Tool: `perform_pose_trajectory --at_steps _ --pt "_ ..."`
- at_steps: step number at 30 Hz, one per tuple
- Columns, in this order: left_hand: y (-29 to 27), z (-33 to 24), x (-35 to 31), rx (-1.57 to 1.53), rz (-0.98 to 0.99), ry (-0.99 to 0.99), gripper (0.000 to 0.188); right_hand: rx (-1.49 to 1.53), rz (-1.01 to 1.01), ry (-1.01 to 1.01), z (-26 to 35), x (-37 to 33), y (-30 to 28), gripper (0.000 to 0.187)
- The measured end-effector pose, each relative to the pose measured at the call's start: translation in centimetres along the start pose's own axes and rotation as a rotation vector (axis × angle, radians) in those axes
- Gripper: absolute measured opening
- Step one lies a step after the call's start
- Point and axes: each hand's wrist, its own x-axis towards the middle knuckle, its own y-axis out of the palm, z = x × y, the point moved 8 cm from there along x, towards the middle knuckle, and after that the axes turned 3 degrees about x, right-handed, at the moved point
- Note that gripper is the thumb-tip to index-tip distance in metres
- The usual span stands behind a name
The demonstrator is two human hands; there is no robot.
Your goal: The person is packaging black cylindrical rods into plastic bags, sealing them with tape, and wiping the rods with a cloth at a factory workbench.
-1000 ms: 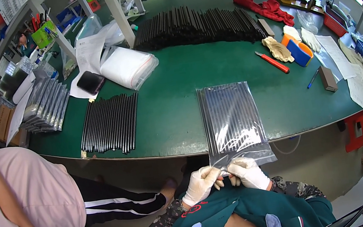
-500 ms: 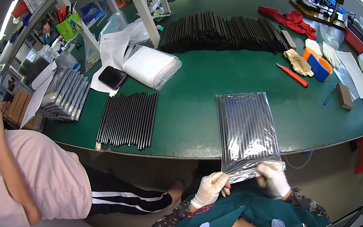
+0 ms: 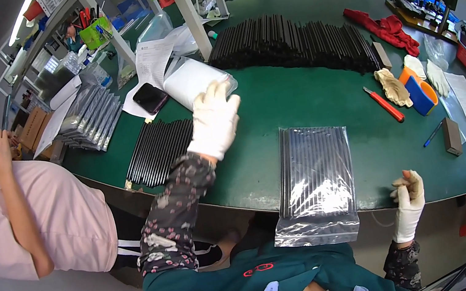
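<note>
A clear plastic bag (image 3: 315, 174) filled with a row of black tubes lies at the table's front edge, its flap end overhanging. Neither hand touches it. My left hand (image 3: 215, 120), in a white glove, reaches over the table with fingers stretched out, at the near end of a stack of clear plastic bags (image 3: 184, 78); whether it touches them I cannot tell. Beside my left forearm is a row of loose black tubes (image 3: 153, 153), partly hidden by the sleeve. My right hand (image 3: 409, 206), gloved with bare fingertips, hangs by the table edge, fingers loosely bent and holding nothing visible.
A long pile of black tubes (image 3: 289, 42) spans the back. At right are a red-handled cutter (image 3: 385, 104), a tape roll (image 3: 420, 94), gloves (image 3: 392, 88) and a pen (image 3: 432, 134). Packed bags (image 3: 90, 121) and a phone (image 3: 150, 98) sit left. A person in pink (image 3: 57, 207) stands close left.
Both hands have let go of the bag's flap end. My left hand has moved up and left to the stack of bags; my right hand has moved right.
</note>
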Motion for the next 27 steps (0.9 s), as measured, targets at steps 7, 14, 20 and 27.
perform_pose_trajectory --at_steps 7,14,20,27 --pt "7.7 5.3 2.0 0.418 0.197 0.034 0.023 -0.052 0.075 -0.034 -1.7 0.1 0.9 0.021" --pt "0.4 5.3 6.5 0.056 -0.169 -0.117 0.010 -0.191 0.125 -0.186 -1.0 0.0 1.3 0.017" --pt "-4.9 4.8 9.7 -0.799 -0.277 -0.423 0.016 -0.140 0.149 -0.104 0.2 0.9 2.0 0.020" --pt "-6.6 -1.2 8.5 -1.444 -0.069 -0.504 0.014 -0.521 0.081 -0.894 14.1 1.4 9.4 0.115"
